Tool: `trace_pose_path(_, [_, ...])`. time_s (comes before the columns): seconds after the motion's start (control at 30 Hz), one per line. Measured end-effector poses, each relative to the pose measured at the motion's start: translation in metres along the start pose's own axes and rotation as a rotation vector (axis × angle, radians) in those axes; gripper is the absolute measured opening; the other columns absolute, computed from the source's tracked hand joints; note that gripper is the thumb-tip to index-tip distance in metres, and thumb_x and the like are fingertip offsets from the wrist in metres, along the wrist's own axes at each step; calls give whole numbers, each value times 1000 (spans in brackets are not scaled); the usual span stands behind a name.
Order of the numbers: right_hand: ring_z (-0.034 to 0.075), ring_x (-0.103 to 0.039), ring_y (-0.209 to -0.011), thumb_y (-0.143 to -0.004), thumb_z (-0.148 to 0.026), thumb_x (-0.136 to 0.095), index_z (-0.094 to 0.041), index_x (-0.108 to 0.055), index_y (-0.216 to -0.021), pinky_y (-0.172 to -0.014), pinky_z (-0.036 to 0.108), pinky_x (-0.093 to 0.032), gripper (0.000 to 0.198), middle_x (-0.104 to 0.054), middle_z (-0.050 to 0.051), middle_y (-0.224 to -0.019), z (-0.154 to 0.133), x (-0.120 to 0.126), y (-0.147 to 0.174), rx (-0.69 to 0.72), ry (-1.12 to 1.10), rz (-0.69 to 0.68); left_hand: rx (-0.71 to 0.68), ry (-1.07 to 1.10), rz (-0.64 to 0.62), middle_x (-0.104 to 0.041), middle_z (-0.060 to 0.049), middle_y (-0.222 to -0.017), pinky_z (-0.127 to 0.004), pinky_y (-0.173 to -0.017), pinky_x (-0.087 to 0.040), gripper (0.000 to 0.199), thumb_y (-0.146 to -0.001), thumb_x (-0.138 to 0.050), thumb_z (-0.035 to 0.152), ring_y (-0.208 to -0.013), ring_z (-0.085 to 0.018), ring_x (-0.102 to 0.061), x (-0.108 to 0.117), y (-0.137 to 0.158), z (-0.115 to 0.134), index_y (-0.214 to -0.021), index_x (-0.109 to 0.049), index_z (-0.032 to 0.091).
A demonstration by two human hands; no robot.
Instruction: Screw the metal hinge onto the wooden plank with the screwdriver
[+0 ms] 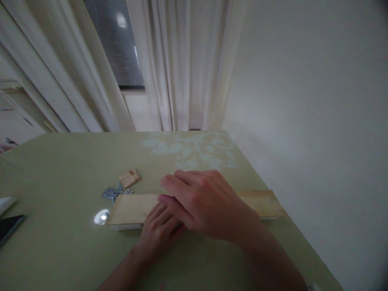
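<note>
A long pale wooden board lies flat on the green table, running left to right. My left hand rests on the board's near edge, fingers flat. My right hand lies over the board's middle and partly over my left hand, fingers extended toward the left. Whether either hand holds something small underneath is hidden. Just beyond the board's left end lie several small metal hinges and a small tan wooden piece.
A shiny round metal object sits by the board's left end. A dark phone and a white item lie at the left edge. Curtains and a wall stand behind the table.
</note>
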State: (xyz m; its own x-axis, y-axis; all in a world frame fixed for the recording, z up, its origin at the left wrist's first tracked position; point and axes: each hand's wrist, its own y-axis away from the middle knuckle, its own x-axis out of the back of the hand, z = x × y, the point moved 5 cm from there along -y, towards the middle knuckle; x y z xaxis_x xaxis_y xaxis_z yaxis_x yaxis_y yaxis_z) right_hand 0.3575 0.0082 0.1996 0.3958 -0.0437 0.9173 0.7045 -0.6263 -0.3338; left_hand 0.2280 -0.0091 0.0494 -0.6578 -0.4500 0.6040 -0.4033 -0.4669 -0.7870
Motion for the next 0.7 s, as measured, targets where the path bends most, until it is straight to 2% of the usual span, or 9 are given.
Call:
trace_pose_path(0.1, [20, -62, -94, -106, -32, -55, -20, -59, -126, -72, 32, -40, 24, -70, 6, -113, 1, 0, 0, 17, -56, -20, -1, -8, 0, -68, -2, -72, -31, -62, -51, 28, -100, -52, 19, -67, -18, -62, 1, -5, 1, -76, -67, 23])
trace_pose_path(0.17, [20, -63, -94, -105, -29, -56, -20, -59, -125, -73, 32, -40, 22, -70, 6, -112, 1, 0, 0, 34, -64, -45, -13, -2, 21, -68, -2, -72, -31, -63, -50, 32, -102, -50, 20, -67, -17, -61, 2, -5, 2, -74, -65, 23])
trace_pose_path(0.23, [19, -63, -85, -108, -36, -55, -21, -62, -118, -68, 32, -38, 20, -71, 4, -102, 1, -1, 0, 28, -10, -36, -17, -3, 41, -67, -1, -69, -31, -65, -51, 31, -101, -51, 20, -67, -18, -62, 2, -3, 2, -75, -68, 23])
trace_pose_path(0.3, [18, -60, -76, -109, -47, -54, -21, -65, -108, -64, 33, -34, 28, -70, 3, -91, 4, -1, -1, -11, 71, -3, -6, -13, 39, -66, -1, -66, -31, -66, -51, 28, -100, -56, 20, -67, -19, -63, 2, -2, 2, -76, -70, 24])
trace_pose_path(0.37, [19, -60, -77, -107, -51, -54, -21, -66, -103, -64, 33, -34, 33, -70, 4, -89, 6, 1, -1, -37, 103, 33, -1, -14, 15, -67, -2, -68, -31, -66, -52, 26, -100, -58, 23, -68, -19, -63, 1, -1, 1, -78, -72, 24])
trace_pose_path(0.5, [21, -63, -94, -102, -33, -55, -18, -65, -114, -75, 33, -42, 22, -71, 7, -109, 3, 4, 2, 47, -5, 27, -1, 6, -26, -71, -4, -78, -31, -64, -52, 30, -102, -51, 23, -71, -18, -64, -1, -3, 0, -79, -71, 23])
trace_pose_path(0.57, [20, -63, -89, -104, -28, -51, -18, -66, -114, -75, 33, -41, 21, -72, 5, -103, 2, 3, 2, 79, 3, 16, -4, 5, -10, -71, -3, -77, -31, -65, -52, 30, -103, -51, 24, -72, -18, -63, 0, -3, 1, -80, -71, 23])
trace_pose_path(0.63, [19, -61, -78, -110, -35, -46, -20, -68, -105, -68, 34, -38, 27, -71, 3, -89, 3, 1, 0, 44, 79, 35, -6, -7, 7, -68, -2, -71, -32, -65, -52, 28, -103, -53, 24, -70, -19, -63, 0, -1, 1, -82, -72, 24])
trace_pose_path(0.7, [19, -59, -74, -111, -43, -44, -20, -68, -99, -65, 35, -35, 35, -70, 3, -85, 4, 1, -2, 6, 130, 63, 19, -25, -3, -66, -1, -65, -32, -64, -51, 27, -102, -56, 25, -67, -19, -63, -2, 2, 0, -80, -72, 25])
